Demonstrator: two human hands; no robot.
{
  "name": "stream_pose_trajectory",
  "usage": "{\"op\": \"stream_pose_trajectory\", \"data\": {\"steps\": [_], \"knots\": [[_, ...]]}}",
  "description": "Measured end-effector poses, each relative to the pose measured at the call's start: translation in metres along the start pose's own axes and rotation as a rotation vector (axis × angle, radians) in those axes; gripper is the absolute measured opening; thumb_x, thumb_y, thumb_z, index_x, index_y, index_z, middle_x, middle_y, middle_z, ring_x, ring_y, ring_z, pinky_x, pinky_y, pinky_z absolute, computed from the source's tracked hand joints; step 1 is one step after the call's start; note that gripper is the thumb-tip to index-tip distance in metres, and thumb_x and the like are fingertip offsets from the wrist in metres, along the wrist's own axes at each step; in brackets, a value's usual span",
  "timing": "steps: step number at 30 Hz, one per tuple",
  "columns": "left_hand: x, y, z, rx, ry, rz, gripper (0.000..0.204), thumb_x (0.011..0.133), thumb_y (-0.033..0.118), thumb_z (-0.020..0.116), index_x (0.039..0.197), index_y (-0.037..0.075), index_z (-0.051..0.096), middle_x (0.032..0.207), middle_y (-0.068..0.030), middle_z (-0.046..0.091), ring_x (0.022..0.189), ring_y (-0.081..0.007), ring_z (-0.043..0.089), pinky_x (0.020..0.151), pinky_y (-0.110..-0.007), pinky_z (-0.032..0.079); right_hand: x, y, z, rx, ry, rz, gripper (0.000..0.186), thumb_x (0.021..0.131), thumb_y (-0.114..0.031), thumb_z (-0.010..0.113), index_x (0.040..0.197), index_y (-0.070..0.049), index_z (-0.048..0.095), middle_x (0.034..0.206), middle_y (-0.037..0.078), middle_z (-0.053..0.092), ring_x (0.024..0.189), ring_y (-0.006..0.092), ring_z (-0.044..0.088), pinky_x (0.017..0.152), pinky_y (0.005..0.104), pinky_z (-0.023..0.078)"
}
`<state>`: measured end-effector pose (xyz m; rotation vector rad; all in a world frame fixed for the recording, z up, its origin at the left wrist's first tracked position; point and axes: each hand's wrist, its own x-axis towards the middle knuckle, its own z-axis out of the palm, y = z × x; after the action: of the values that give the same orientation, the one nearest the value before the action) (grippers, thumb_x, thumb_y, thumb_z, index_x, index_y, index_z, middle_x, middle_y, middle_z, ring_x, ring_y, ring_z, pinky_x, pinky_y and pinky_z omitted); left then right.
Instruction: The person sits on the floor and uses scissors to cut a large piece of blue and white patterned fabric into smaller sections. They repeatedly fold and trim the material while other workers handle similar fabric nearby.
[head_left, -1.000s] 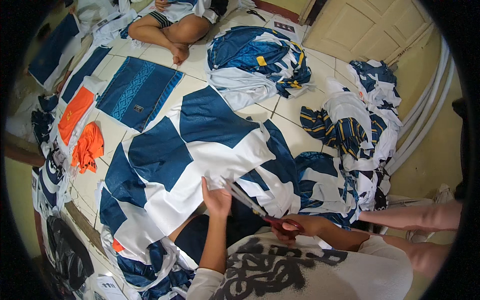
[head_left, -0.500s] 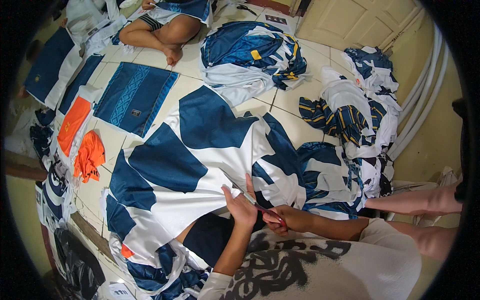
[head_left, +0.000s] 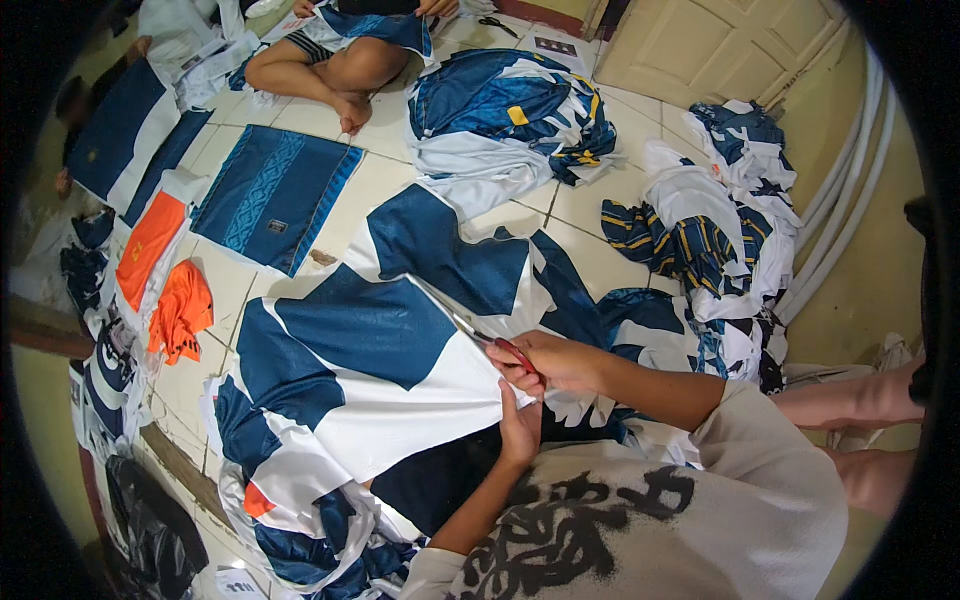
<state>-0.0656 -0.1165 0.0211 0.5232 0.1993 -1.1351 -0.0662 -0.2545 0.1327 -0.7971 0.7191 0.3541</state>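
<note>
A large sheet of white cloth (head_left: 440, 402) with dark blue panels (head_left: 365, 322) spreads across my lap and the floor before me. My right hand (head_left: 555, 362) grips red-handled scissors (head_left: 516, 353). Their blades point away to the upper left, at a parted edge between two blue-and-white parts of the sheet. Just nearer to me, my left hand (head_left: 521, 428) pinches the white cloth's edge and pulls it taut. Part of the blades is hidden by cloth. Dark fabric (head_left: 440, 478) shows beneath the sheet.
Piles of blue and white cloth (head_left: 510, 105) lie ahead and to the right. A folded blue panel (head_left: 275, 200) and orange cloth (head_left: 180, 310) lie left on the tiles. Another person (head_left: 345, 65) sits cross-legged ahead, holding blue cloth. A black bag (head_left: 150, 525) lies lower left.
My right hand has moved forward and left with the scissors. My left hand has drawn back to the right and now grips the cloth's edge. A long opening now shows in the sheet.
</note>
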Motion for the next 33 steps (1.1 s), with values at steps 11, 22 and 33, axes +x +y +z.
{"op": "stream_pose_trajectory", "data": {"steps": [11,22,33], "knots": [[-0.009,0.003,0.019,0.317,-0.263,0.054,0.061,0.105,0.042,0.026,0.155,0.014,0.004,0.161,-0.0034,0.007,0.147,-0.0191,0.013,0.121,-0.042,0.010,0.036,-0.044,0.010,0.063,0.014,-0.068,0.044,0.094,-0.055,0.056,0.083,-0.013,0.049,0.060,-0.009,0.037,0.049,0.0023,0.034,0.045,0.0197,0.026],[-0.010,0.003,0.013,0.733,-0.390,-0.009,0.062,0.105,0.042,0.023,0.155,0.011,0.004,0.161,-0.0100,0.008,0.148,-0.0246,0.008,0.119,-0.038,0.004,0.055,-0.066,0.006,0.074,0.073,-0.142,0.053,0.084,-0.065,0.063,0.074,-0.016,0.045,0.058,-0.008,0.037,0.048,0.0048,0.036,0.045,0.0212,0.028],[-0.014,0.009,0.020,1.084,-0.608,-0.076,0.062,0.105,0.043,0.019,0.155,0.008,0.008,0.161,-0.0150,0.007,0.148,-0.0287,0.006,0.118,-0.037,0.003,0.067,-0.071,-0.002,0.062,0.114,-0.230,0.048,0.085,-0.058,0.066,0.078,-0.015,0.046,0.059,-0.009,0.038,0.048,0.0028,0.035,0.045,0.0196,0.027]]}}
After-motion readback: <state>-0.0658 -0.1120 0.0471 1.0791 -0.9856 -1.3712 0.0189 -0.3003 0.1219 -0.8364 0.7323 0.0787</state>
